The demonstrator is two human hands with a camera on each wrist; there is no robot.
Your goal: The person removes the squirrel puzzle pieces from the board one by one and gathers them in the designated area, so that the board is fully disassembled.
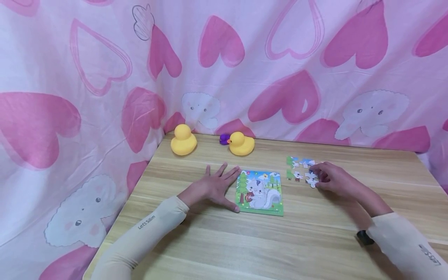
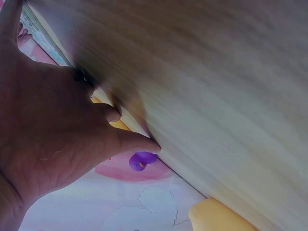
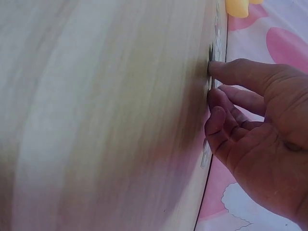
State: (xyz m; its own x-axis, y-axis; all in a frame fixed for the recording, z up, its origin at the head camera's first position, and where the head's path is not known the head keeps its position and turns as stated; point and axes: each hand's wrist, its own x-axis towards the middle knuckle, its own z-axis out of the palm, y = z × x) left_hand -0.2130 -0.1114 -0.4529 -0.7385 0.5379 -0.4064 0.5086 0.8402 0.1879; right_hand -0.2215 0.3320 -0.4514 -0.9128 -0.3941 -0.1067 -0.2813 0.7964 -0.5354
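A square squirrel picture board [image 1: 259,192] lies flat on the table. My left hand [image 1: 217,188] rests at its left edge with fingers spread, thumb and fingertips touching the edge. In the left wrist view, the back of the left hand [image 2: 53,130] hides most of the board. Several loose jigsaw pieces [image 1: 292,174] lie in a loose group to the board's right. My right hand [image 1: 334,179] pinches one puzzle piece [image 1: 310,179] at the right side of that group, low at the tabletop. In the right wrist view, the right hand's [image 3: 269,130] thumb and curled fingers meet the piece edge-on.
Two yellow rubber ducks [image 1: 183,140] and a small purple duck [image 1: 224,139] stand along the back of the wooden table [image 1: 245,249]. A pink heart-patterned curtain [image 1: 220,81] hangs behind the table and along its left side.
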